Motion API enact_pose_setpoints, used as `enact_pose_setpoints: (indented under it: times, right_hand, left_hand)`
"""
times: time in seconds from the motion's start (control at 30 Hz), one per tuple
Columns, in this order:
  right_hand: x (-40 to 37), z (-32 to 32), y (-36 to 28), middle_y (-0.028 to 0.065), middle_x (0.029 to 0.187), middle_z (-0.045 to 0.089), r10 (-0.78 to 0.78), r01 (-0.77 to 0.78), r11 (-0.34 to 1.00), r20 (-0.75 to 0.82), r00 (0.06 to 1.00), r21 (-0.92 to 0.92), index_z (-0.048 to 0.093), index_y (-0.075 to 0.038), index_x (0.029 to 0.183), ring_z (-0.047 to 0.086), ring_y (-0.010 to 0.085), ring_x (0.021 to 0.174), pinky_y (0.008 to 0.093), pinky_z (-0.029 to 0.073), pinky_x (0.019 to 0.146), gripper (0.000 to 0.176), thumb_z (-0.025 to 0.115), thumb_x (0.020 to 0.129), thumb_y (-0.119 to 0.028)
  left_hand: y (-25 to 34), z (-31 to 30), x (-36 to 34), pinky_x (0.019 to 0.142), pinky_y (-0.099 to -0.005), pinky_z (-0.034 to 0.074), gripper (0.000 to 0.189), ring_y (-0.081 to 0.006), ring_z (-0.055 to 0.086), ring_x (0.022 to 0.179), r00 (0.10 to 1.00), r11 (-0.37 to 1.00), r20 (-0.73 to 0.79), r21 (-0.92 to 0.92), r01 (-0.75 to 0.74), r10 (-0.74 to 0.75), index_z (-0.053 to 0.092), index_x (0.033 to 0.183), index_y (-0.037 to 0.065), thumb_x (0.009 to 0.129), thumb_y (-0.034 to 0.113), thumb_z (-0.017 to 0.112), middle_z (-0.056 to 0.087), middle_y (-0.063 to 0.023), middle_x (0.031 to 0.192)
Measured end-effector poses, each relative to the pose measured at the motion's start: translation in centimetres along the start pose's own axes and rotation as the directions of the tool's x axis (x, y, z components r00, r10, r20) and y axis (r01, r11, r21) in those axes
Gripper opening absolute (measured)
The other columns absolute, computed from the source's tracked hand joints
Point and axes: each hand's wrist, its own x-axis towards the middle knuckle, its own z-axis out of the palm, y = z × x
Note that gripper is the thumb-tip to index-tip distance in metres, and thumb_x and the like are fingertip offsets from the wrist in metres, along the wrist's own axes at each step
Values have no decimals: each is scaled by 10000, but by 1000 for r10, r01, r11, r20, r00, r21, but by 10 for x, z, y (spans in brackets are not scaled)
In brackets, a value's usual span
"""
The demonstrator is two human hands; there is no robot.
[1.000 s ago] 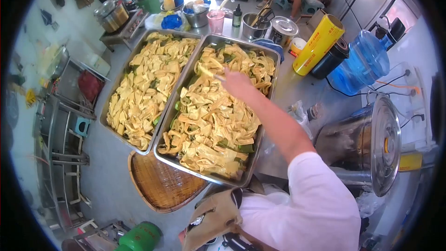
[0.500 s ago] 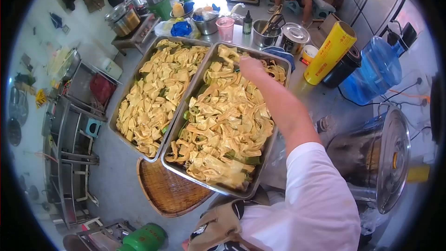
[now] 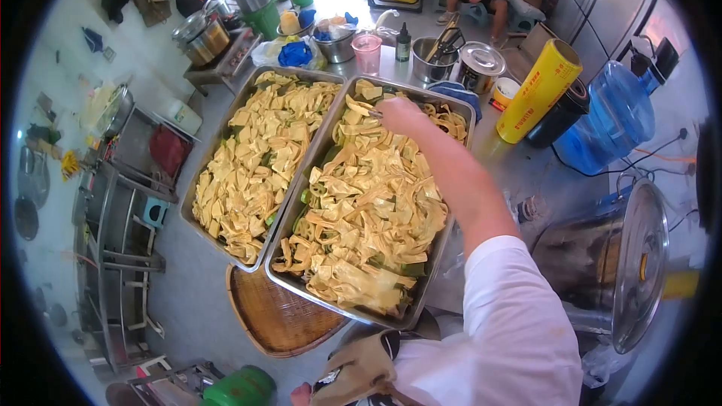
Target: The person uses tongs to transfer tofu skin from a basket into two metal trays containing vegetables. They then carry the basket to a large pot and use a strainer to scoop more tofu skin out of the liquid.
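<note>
Fingers of my right hand [image 3: 398,114] are curled down into the yellow strips [image 3: 361,210] at the far end of the right-hand tray [image 3: 421,308], but I cannot tell whether they have closed on any. A second ago the hand held a strip lifted nearer the tray's middle, so the handling has shifted to the far edge. My left hand is out of view

Right arm [image 3: 462,188] outstretched forward, short white sleeve, right grip [image 3: 398,116] palm-down at its end.
</note>
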Motion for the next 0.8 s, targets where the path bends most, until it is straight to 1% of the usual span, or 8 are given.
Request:
enact_pose_setpoints:
  times: [0.07,0.1,0.2,0.33,0.37,0.47,0.7,0.8]
  right_hand:
    - [-27,-21,-13,178,1057,672,-41,42,999,55,998,-7,653,-120,1127,634,359,1014,454,503,864,285,562,866,-192]
    - [-40,-34,-20,183,1046,668,-55,64,997,175,983,-46,636,-103,1153,631,359,1012,449,501,858,317,579,865,-224]
    - [-80,-53,-26,167,1085,673,-224,226,974,89,971,-12,646,-87,1139,646,335,1007,440,512,871,308,567,870,-214]
    - [-56,-76,-24,164,1111,667,-29,34,998,98,995,-45,621,-88,1205,638,325,1038,433,504,898,369,571,873,-240]
    - [-45,-73,-18,174,1133,667,-18,19,992,13,1000,-125,641,-49,1173,646,328,1040,426,513,893,344,547,879,-203]
    - [-1,-59,-2,183,1117,675,100,-103,988,-36,994,-117,680,-22,1089,656,334,1033,419,525,872,296,525,872,-152]
    - [37,-36,-8,171,1101,686,62,-74,970,-56,996,-230,713,-46,1030,661,320,1040,413,532,863,259,518,879,-124]
    - [12,-47,-19,158,1081,691,54,-66,978,-65,996,-199,684,-59,1106,664,323,1024,422,534,858,285,512,899,-153]
  left_hand:
    - [-2,5,-3,524,-483,445,227,-370,585,579,1000,1000,-3,-12,13,-13,599,715,64,754,286,622,592,-151,633]
    - [-2,9,-7,524,-483,445,226,-370,585,579,1000,1000,0,-16,20,-20,599,715,64,754,286,622,592,-150,634]
    - [-1,21,-18,524,-484,445,223,-369,585,580,999,999,4,-9,33,-33,599,716,65,753,284,620,592,-150,635]
    - [1,30,-29,523,-484,446,219,-368,586,582,999,999,14,8,45,-45,599,717,66,752,281,618,593,-148,637]
    - [2,31,-32,523,-484,446,218,-368,587,582,999,999,19,13,44,-44,599,718,66,751,281,618,593,-148,637]
    - [3,30,-36,522,-484,446,215,-367,587,583,999,999,18,27,47,-48,599,718,67,750,279,616,593,-147,638]
    - [-4,28,-51,521,-485,447,208,-366,589,585,999,999,0,30,43,-43,599,720,68,748,274,613,593,-146,641]
    - [-8,35,-58,521,-485,448,205,-365,590,586,1000,998,8,52,20,-20,599,721,69,747,273,611,594,-145,643]
